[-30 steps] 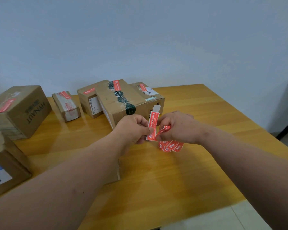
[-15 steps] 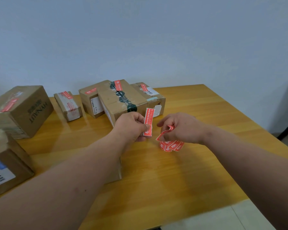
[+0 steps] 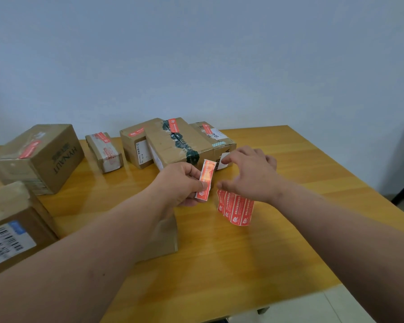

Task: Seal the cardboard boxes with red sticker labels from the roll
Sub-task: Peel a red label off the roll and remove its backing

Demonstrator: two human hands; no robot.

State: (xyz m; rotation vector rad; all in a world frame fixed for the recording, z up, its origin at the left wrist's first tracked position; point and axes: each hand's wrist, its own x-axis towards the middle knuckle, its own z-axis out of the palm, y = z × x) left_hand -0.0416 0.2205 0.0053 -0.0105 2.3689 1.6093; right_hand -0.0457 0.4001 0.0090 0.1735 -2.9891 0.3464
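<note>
I have one red sticker (image 3: 205, 179) pinched in my left hand (image 3: 181, 183), just left of centre frame, standing nearly upright and free of the roll. My right hand (image 3: 247, 176) hovers just beside it with fingers spread and relaxed, holding nothing. Under that hand the strip of remaining stickers (image 3: 236, 209) appears to lie loose on the surface (image 3: 266, 252); whether my palm still touches its top edge I cannot tell.

As for progress, I judge most of the work done. Across the upper middle of the frame, the small box (image 3: 104, 151), the box behind it (image 3: 135, 142), the long box with dark tape (image 3: 175, 142) and the box at its right (image 3: 216, 138) each show a red label on top. The large box at upper left (image 3: 37, 155) carries one too. The box at the lower left edge (image 3: 12, 227) shows a speck of red at the frame edge, but too little is visible to say it is sealed.

One more box (image 3: 163, 236) sits below my left forearm, mostly hidden; I see no label on the part that shows. My guess is that the sticker in hand is meant for it, or for the lower-left box. What remains, then, looks like one or two boxes, with plenty of stickers left.
</note>
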